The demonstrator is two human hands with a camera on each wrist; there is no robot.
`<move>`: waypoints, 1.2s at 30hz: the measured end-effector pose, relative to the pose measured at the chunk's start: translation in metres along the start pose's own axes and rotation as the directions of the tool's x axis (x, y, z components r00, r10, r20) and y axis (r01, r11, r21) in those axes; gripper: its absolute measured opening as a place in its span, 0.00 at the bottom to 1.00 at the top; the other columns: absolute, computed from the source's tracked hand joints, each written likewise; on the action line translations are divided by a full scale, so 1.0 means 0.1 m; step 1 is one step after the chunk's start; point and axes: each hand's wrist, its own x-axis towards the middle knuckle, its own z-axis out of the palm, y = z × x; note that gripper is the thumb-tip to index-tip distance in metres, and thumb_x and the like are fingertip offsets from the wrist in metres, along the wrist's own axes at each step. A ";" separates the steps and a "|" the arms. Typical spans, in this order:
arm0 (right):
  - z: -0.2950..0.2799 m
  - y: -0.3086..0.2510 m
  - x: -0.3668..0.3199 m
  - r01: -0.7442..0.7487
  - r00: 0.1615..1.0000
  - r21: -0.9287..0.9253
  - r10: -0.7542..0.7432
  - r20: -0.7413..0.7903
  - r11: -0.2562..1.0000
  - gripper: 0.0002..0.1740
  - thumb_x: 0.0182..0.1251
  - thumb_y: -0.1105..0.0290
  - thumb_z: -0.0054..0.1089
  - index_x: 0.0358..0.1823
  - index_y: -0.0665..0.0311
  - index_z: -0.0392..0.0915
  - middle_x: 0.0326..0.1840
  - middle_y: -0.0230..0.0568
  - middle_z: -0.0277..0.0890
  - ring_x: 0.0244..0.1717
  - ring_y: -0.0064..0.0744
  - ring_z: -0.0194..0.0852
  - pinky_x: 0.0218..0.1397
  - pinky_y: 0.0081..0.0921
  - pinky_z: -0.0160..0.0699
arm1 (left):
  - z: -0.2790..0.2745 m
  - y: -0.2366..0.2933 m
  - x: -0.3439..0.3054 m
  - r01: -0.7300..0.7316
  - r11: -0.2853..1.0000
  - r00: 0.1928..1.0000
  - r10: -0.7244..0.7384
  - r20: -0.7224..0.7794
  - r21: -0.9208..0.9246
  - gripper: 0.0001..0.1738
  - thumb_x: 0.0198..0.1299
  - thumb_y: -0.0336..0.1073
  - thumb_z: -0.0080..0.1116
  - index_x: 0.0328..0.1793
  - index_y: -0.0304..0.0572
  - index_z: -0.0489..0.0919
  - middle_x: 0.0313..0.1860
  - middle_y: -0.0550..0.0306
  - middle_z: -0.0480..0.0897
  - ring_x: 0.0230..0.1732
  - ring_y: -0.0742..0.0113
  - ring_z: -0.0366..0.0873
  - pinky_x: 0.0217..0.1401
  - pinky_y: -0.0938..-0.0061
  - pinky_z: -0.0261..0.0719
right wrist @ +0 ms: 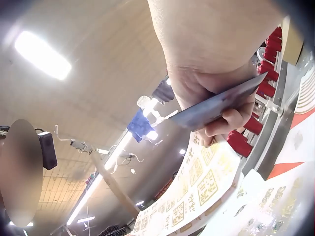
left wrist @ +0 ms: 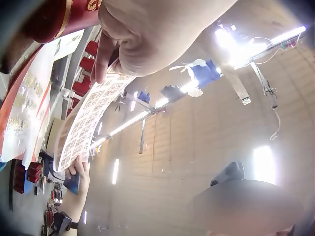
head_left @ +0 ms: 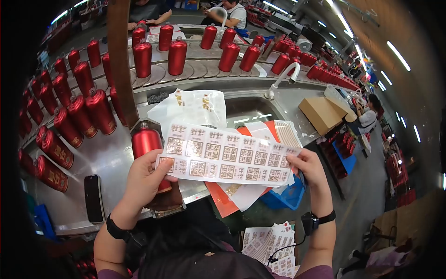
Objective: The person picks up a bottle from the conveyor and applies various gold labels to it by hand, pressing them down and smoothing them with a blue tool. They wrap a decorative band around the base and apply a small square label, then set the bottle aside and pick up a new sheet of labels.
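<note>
A long white label sheet [head_left: 218,151] with rows of gold square seals and characters stretches between both hands in the head view. My left hand [head_left: 146,176] pinches its left end, thumb on the printed face. At the opposite end my right hand [head_left: 310,166] pinches the sheet's edge. Within the right hand's grip is also a flat, dark blue-grey plate with a pointed corner [right wrist: 216,105], plain in the right wrist view. A red bottle [head_left: 147,138] lies just behind the left hand, partly hidden by hand and sheet.
Red bottles [head_left: 83,118] crowd the metal bench at left, beside a phone [head_left: 94,199]. More stand on the curved conveyor [head_left: 195,69]. Behind the sheet are a sink [head_left: 251,111], faucet [head_left: 283,79] and cardboard box [head_left: 320,114]. A blue bin [head_left: 290,195] and stacked label sheets [head_left: 274,242] sit lower right.
</note>
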 end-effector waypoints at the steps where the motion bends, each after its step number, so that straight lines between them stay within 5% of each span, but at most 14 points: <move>1: 0.01 -0.02 0.05 0.016 1.000 -0.012 -0.016 0.009 1.000 0.12 0.69 0.66 0.67 0.42 0.70 0.86 0.29 0.29 0.81 0.24 0.13 0.70 0.28 0.14 0.68 | -0.02 -0.02 -0.01 -0.015 1.000 0.999 0.014 -0.046 -0.006 0.16 0.75 0.33 0.53 0.62 0.27 0.76 0.50 0.51 0.86 0.46 0.70 0.85 0.45 0.78 0.87; 6: -0.05 -0.15 0.35 0.098 0.995 -0.031 -0.098 -0.011 0.995 0.13 0.70 0.66 0.65 0.43 0.71 0.85 0.28 0.28 0.80 0.26 0.15 0.72 0.30 0.15 0.70 | -0.11 0.12 -0.12 -0.069 0.997 0.980 0.074 -0.186 0.034 0.17 0.76 0.33 0.51 0.65 0.30 0.75 0.50 0.50 0.85 0.47 0.69 0.85 0.48 0.77 0.86; 10: -0.53 -0.13 0.87 0.206 0.972 -0.064 -0.211 -0.102 0.977 0.11 0.69 0.69 0.64 0.44 0.72 0.84 0.30 0.29 0.81 0.30 0.16 0.75 0.34 0.17 0.71 | -0.41 0.13 -0.36 -0.190 0.956 0.894 0.262 -0.362 0.223 0.19 0.77 0.36 0.49 0.67 0.32 0.75 0.54 0.50 0.84 0.52 0.67 0.83 0.55 0.74 0.82; 14: -1.05 0.20 1.64 0.245 0.887 -0.391 -0.368 -0.280 0.887 0.12 0.68 0.71 0.62 0.47 0.71 0.85 0.35 0.40 0.87 0.35 0.23 0.82 0.40 0.22 0.77 | -0.77 -0.03 -0.79 -0.144 0.956 0.831 0.258 -0.492 0.257 0.19 0.78 0.37 0.49 0.67 0.33 0.75 0.54 0.52 0.83 0.51 0.68 0.82 0.55 0.74 0.81; 19: -1.51 0.44 2.35 0.193 0.882 -0.565 -0.395 -0.258 0.802 0.13 0.64 0.69 0.65 0.49 0.64 0.86 0.36 0.43 0.87 0.38 0.32 0.85 0.44 0.28 0.80 | -1.10 -0.32 -1.45 -0.044 0.974 0.700 0.188 -0.688 0.222 0.20 0.78 0.41 0.49 0.66 0.34 0.76 0.55 0.54 0.82 0.51 0.71 0.81 0.54 0.75 0.81; 23: -1.31 0.29 2.57 0.147 0.876 -0.778 -0.445 -0.184 0.611 0.14 0.60 0.65 0.66 0.47 0.57 0.87 0.40 0.45 0.87 0.44 0.44 0.87 0.48 0.35 0.82 | -1.14 -0.49 -1.88 0.009 0.982 0.587 0.147 -0.796 0.188 0.22 0.78 0.44 0.51 0.66 0.35 0.76 0.55 0.55 0.82 0.50 0.73 0.80 0.53 0.77 0.81; 25: -1.15 0.32 2.72 0.150 0.886 -0.766 -0.429 -0.177 0.625 0.14 0.60 0.63 0.66 0.47 0.56 0.88 0.42 0.45 0.87 0.45 0.45 0.86 0.49 0.37 0.82 | -1.05 -0.53 -1.98 0.029 0.984 0.507 0.140 -0.851 0.179 0.22 0.78 0.44 0.51 0.66 0.36 0.77 0.53 0.56 0.83 0.48 0.74 0.81 0.52 0.79 0.81; 28: -0.93 0.48 3.04 0.145 0.894 -0.788 -0.420 -0.154 0.598 0.17 0.61 0.60 0.64 0.49 0.53 0.87 0.45 0.45 0.87 0.48 0.49 0.85 0.52 0.42 0.81 | -1.02 -0.61 -2.13 0.079 0.978 0.497 0.128 -0.858 0.192 0.21 0.78 0.44 0.51 0.65 0.36 0.77 0.53 0.57 0.84 0.48 0.74 0.81 0.51 0.79 0.81; 31: -0.62 0.73 3.29 0.072 0.910 -0.899 -0.398 -0.118 0.431 0.18 0.64 0.61 0.60 0.55 0.53 0.84 0.48 0.49 0.85 0.51 0.55 0.83 0.55 0.49 0.80 | -0.93 -0.60 -2.16 0.076 0.973 0.517 0.148 -0.843 0.217 0.19 0.78 0.41 0.50 0.64 0.35 0.78 0.52 0.56 0.84 0.48 0.73 0.83 0.50 0.79 0.81; 34: -0.30 0.89 3.24 0.055 0.913 -0.862 -0.375 -0.161 0.503 0.23 0.66 0.61 0.59 0.61 0.57 0.78 0.49 0.55 0.84 0.52 0.57 0.82 0.55 0.52 0.79 | -0.82 -0.46 -2.06 0.125 0.966 0.510 0.133 -0.850 0.226 0.19 0.78 0.41 0.51 0.62 0.33 0.79 0.49 0.55 0.84 0.47 0.71 0.84 0.51 0.78 0.81; 36: -0.30 1.04 3.39 -0.083 0.960 -0.894 -0.205 -0.190 0.440 0.27 0.66 0.63 0.59 0.66 0.60 0.72 0.51 0.59 0.83 0.53 0.59 0.81 0.55 0.54 0.79 | -0.84 -0.40 -1.97 0.157 0.967 0.512 0.094 -0.854 0.200 0.18 0.77 0.39 0.51 0.62 0.34 0.79 0.49 0.56 0.84 0.47 0.70 0.83 0.52 0.77 0.81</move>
